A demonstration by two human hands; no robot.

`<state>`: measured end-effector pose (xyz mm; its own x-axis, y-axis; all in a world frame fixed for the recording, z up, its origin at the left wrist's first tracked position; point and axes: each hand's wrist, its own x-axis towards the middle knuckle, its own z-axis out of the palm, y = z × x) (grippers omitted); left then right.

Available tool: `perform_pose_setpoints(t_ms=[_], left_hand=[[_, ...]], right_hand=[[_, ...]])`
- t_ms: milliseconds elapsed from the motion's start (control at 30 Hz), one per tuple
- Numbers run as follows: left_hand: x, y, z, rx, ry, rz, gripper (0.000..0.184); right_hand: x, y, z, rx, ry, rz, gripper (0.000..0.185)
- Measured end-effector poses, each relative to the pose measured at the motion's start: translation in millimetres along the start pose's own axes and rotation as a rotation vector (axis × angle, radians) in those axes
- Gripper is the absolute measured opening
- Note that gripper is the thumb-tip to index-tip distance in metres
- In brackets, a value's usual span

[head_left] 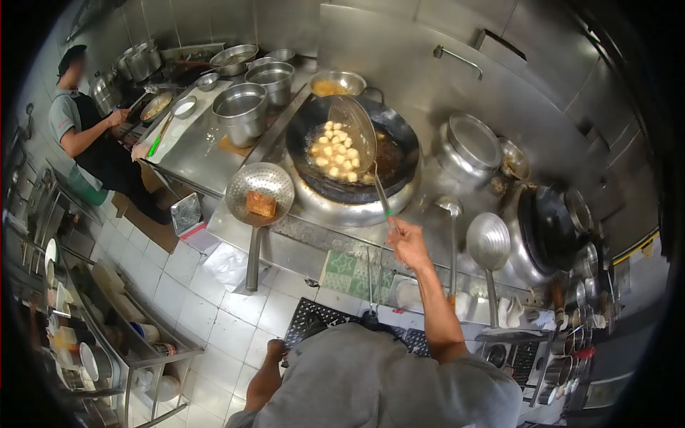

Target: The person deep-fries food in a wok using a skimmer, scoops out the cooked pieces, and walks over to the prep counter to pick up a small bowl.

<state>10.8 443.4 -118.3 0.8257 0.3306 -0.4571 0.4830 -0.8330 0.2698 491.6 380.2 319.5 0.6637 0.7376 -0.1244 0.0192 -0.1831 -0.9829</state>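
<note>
One other person point(89, 135) stands at my ten o'clock, and at eleven a brown block point(261, 204) sits in a perforated scoop point(244, 182). My left hand point(276, 348) hangs low at my side, and I cannot tell whether it is closed; at twelve, pale cubes point(335, 153) lie in the dark wok point(401, 143), just beside a tilted strainer point(362, 127). My right hand point(407, 242) grasps the strainer's handle point(381, 191), with a ladle point(449, 207) at one o'clock.
</note>
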Motion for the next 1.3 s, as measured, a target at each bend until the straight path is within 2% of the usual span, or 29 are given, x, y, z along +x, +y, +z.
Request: perform_pose_setpoints(t_ms=[33, 100, 200, 233, 300, 367, 400, 433, 500, 533, 600, 633, 700, 733, 800, 833, 867, 900, 1133, 1200, 1300], left_hand=[[1.2, 4.5, -0.9, -0.078, 0.020, -0.056, 0.013], [4.5, 14.2, -4.6, -0.228, 0.065, -0.170, 0.021], [-2.5, 41.6, -38.1, -0.164, 0.188, -0.145, 0.026], [-2.0, 40.3, -28.8, -0.167, 0.262, -0.096, 0.025], [-8.3, 52.5, -47.6, -0.197, 0.194, -0.103, 0.021], [-12.9, 60.8, -59.3, -0.069, 0.119, -0.067, 0.018], [-15.6, 65.8, -61.9, -0.071, 0.149, -0.104, 0.015], [-17.0, 66.7, -67.5, -0.183, -0.002, -0.191, 0.014], [-27.5, 83.2, -89.9, -0.458, -0.045, -0.319, 0.014], [-25.8, 79.8, -85.5, -0.450, -0.040, -0.317, 0.014], [-27.7, 75.4, -66.2, -0.117, -0.047, -0.129, 0.018], [-27.7, 74.4, -55.3, -0.112, -0.045, -0.130, 0.018], [-25.3, 75.1, -37.2, -0.101, 0.022, -0.152, 0.021], [-24.6, 76.6, -36.0, -0.120, 0.009, -0.177, 0.024], [-31.1, 86.9, -38.6, -0.159, 0.085, -0.149, 0.024], [-32.9, 81.0, -23.6, -0.199, 0.158, -0.116, 0.025], [-11.0, 81.6, -8.2, -0.104, 0.160, -0.141, 0.024], [-16.3, 65.7, 6.3, -0.175, 0.150, -0.148, 0.024], [-9.9, 80.6, -18.0, -0.191, 0.122, -0.165, 0.020], [-4.8, 85.2, -27.2, -0.182, 0.110, -0.160, 0.020], [5.4, 90.7, -35.7, -0.178, 0.088, -0.150, 0.019]], right_hand=[[1.5, 2.9, -1.4, -0.074, 0.022, -0.089, 0.038], [0.3, -2.5, -4.6, -0.029, 0.034, -0.074, 0.036], [-6.5, -22.0, -14.6, 0.056, 0.035, -0.032, 0.035], [-6.1, -26.1, -20.1, 0.092, 0.019, -0.010, 0.035], [2.2, -24.7, -30.6, 0.123, 0.022, -0.023, 0.035], [11.5, -27.7, -38.7, 0.085, 0.100, -0.063, 0.035], [28.0, -9.9, -44.9, -0.045, 0.158, -0.213, 0.036], [41.8, 1.9, -51.1, -0.035, 0.167, -0.214, 0.036], [63.1, 17.1, -62.6, -0.376, 0.353, -0.561, 0.037], [68.2, 22.5, -66.3, -0.372, 0.359, -0.566, 0.037], [74.9, 28.9, -72.0, -0.522, 0.387, -0.566, 0.038], [67.9, 18.2, -70.1, -0.518, 0.390, -0.568, 0.038], [42.8, -18.4, -63.5, 0.119, 0.148, 0.053, 0.018], [38.7, -21.4, -64.8, 0.123, 0.147, 0.051, 0.018], [31.9, -22.5, -66.1, 0.588, 0.025, 0.180, 0.013], [27.6, -22.5, -66.8, 0.594, 0.023, 0.181, 0.013], [23.0, -22.4, -68.2, 0.667, 0.012, 0.196, 0.012], [19.5, -22.2, -70.5, 0.739, 0.002, 0.210, 0.010], [6.4, -19.7, -103.3, 0.899, -0.072, 0.201, 0.016], [7.6, -19.8, -122.5, 1.022, -0.150, 0.185, 0.018], [14.0, -25.1, -163.4, 1.152, -0.128, 0.143, 0.018]])
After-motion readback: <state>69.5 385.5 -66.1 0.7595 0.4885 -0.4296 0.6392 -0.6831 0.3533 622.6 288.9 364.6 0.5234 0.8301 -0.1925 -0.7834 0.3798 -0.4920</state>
